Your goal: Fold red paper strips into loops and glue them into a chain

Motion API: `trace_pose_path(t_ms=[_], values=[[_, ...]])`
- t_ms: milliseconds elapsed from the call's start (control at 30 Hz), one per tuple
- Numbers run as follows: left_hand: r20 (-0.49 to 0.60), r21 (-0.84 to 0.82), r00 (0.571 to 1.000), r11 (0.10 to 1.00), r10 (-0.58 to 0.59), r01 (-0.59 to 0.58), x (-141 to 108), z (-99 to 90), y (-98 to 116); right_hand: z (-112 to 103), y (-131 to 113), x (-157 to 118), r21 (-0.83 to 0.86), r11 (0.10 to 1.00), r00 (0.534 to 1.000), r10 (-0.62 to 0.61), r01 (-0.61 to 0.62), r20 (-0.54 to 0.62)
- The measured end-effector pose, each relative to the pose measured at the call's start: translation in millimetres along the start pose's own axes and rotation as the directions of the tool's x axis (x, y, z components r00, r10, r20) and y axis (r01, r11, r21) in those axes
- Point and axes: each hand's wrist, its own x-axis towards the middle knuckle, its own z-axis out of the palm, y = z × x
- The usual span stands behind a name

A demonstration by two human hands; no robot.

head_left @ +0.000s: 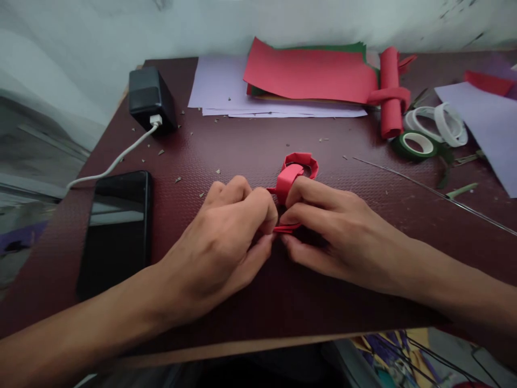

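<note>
Both hands meet over the dark red table, working on a folded red paper strip (289, 183). Its far end curls into loops that rise just beyond the fingers. My left hand (226, 237) pinches the strip's near part between thumb and bent fingers. From the other side, my right hand (335, 226) grips the same strip, its fingertips close to the left thumb. A short flat piece of the red paper shows between the two hands. The fingers hide the rest of the strip.
A black phone (117, 231) and a black power adapter (150, 97) with a white cable lie left. At the back are red paper sheets (311, 73), lilac sheets (218, 81) and a red paper roll (390, 91). Green tape (416, 145) and a thin metal wire (428, 188) lie right.
</note>
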Motion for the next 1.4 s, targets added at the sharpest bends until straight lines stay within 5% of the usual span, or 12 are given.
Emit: trace_pose_path(t_ms=[300,667,900,1100,1400], values=[[0.026,-0.016,1.0,1.0,0.01,-0.01,1.3,-0.2,-2.2,1.5,2.1,0.8,0.026,0.999,0.999,-0.021,0.02,0.025],[-0.097,-0.044,0.989,0.992,0.111,-0.116,2.2,-3.1,-11.5,-10.3,17.2,1.4,0.246,0.968,0.997,-0.044,0.058,-0.061],[-0.168,-0.273,0.985,0.959,0.025,-0.071,0.0,-5.0,-10.1,-16.3,23.0,4.7,0.187,0.966,0.963,-0.135,0.18,-0.232],[-0.087,-0.559,0.976,0.821,-0.2,0.118,-1.4,-3.5,-6.4,-19.1,21.5,5.0,0.081,0.96,0.933,-0.239,0.268,-0.268],[0.055,-0.835,0.95,0.508,-0.307,0.212,6.4,-7.6,3.0,-18.2,25.9,3.9,0.06,0.963,0.92,-0.232,0.263,-0.317]])
